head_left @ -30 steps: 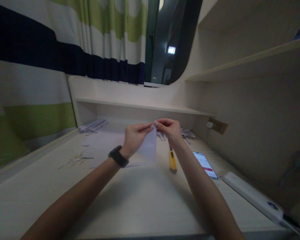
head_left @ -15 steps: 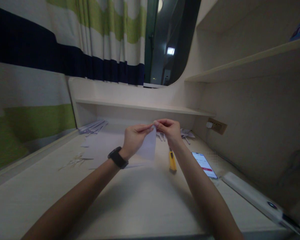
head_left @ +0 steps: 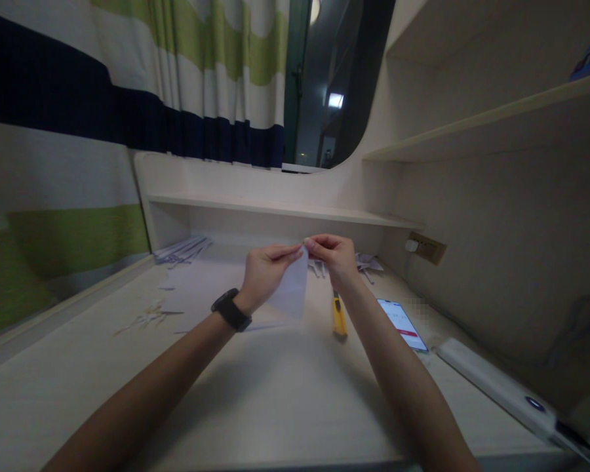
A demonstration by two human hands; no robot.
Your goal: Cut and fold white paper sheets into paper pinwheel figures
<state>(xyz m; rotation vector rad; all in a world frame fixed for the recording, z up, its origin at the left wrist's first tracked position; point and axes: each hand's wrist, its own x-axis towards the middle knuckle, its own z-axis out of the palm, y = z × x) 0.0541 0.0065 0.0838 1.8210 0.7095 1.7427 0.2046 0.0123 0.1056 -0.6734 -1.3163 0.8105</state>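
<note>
A white folded sheet of paper (head_left: 293,292) hangs above the desk, pinched at its top corner by both hands. My left hand (head_left: 264,271), with a black watch on its wrist, grips the paper from the left. My right hand (head_left: 333,254) pinches the same top edge from the right, fingertips nearly touching the left ones. The paper's lower point hangs free just above the desk (head_left: 255,393).
A yellow utility knife (head_left: 339,318) lies right of the paper. A lit phone (head_left: 402,323) lies further right, then a white power strip (head_left: 496,387). Loose white sheets (head_left: 201,282) and paper scraps (head_left: 147,317) lie at left; cut strips (head_left: 181,248) at the back.
Almost nothing differs: both hands keep the same pinch on the paper, which has shifted very slightly.
</note>
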